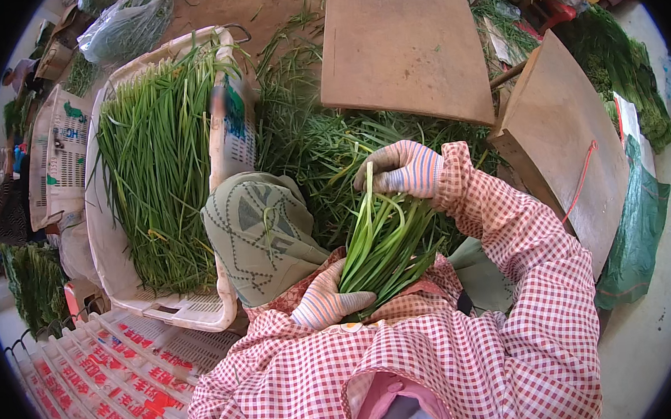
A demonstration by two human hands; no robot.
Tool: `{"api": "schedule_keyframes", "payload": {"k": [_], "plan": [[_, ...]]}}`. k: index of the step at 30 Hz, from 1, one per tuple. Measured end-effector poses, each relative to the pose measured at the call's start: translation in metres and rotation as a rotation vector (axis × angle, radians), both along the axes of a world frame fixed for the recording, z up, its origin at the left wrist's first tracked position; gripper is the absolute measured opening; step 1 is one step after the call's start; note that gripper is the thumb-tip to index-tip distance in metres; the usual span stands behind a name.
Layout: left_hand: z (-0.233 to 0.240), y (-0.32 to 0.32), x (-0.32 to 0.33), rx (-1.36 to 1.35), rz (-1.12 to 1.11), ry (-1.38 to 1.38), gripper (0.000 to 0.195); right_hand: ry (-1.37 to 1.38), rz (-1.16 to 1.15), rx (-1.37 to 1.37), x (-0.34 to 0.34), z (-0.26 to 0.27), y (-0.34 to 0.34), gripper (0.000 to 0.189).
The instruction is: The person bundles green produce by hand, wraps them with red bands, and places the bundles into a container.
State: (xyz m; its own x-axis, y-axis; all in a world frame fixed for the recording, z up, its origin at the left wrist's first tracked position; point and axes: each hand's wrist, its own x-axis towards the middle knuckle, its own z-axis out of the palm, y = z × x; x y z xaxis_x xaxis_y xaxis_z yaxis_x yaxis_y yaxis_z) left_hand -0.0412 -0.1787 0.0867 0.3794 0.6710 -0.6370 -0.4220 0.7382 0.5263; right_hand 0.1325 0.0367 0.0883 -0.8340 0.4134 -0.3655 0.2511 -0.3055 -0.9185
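My left hand [331, 302], in a striped knit glove, grips a bunch of green leafy stalks, perhaps garlic chives [382, 247], close to my lap. At the upper end of the bunch is my right hand [404, 168], gloved alike, its thumb and fingers bent around a pale stalk tip. Whether those fingers pinch the tip is hard to tell. Left of my covered knee, a white plastic crate [228, 299] holds a thick layer of similar stalks [158, 181], laid lengthwise. Loose green leaves [301, 136] lie heaped beyond my hands.
A wooden board [406, 47] lies ahead, and a tilted wooden panel [568, 117] stands at the right with a red cord. Ribbed white plastic crates [108, 383] are at the lower left. A clear plastic bag [127, 28] sits at the upper left. Part of another person shows at the far left.
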Motion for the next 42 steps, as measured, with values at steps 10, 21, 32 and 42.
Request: {"api": "schedule_keyframes", "payload": {"k": [10,21,32,42], "plan": [[0.008,0.001,-0.005,0.014,0.015,0.097,0.065,-0.135,-0.389,0.087,-0.014,-0.061,-0.006,0.021],[0.015,-0.018,-0.020,0.146,0.229,-0.086,0.066,-0.835,-0.079,0.704,0.042,-0.048,0.036,0.034],[0.018,-0.024,-0.020,0.287,0.288,-0.155,0.065,0.072,0.205,-0.458,0.079,-0.019,-0.076,0.093],[0.030,-0.033,-0.008,0.576,0.132,0.133,0.064,0.791,-0.394,-0.324,-0.024,0.059,-0.102,0.098]]}}
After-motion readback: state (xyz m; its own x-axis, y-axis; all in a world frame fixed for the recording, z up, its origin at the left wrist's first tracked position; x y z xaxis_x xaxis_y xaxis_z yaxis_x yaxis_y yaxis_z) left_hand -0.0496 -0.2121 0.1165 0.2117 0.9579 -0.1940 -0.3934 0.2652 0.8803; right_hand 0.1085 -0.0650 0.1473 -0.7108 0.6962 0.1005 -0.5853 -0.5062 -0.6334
